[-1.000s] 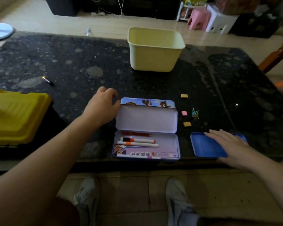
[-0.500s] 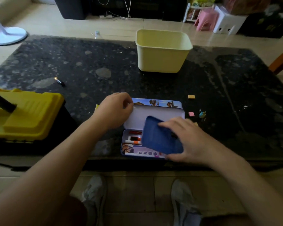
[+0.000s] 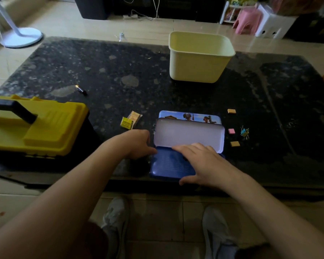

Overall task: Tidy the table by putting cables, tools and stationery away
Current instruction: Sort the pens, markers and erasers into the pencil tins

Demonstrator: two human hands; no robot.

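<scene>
Pencil tin (image 3: 189, 134) open, lid tilted back just beyond right grip (image 3: 200, 161). Blue ribbed tray (image 3: 168, 165) flat in tin base, under right grip, beside left grip (image 3: 137, 144). Small coloured blocks (image 3: 231, 130) and binder clips (image 3: 244, 132) loose on surface (image 3: 101, 71), right of right grip.

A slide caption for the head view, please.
Right hand presses a blue tray into the open pencil case; left hand beside it.

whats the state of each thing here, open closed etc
pencil case, open, lid raised
blue tray, lying in the case base
toolbox, lid closed
yellow tub, upright, open top
right hand, flat on the tray
left hand, at the case's left edge, grip unclear
</scene>
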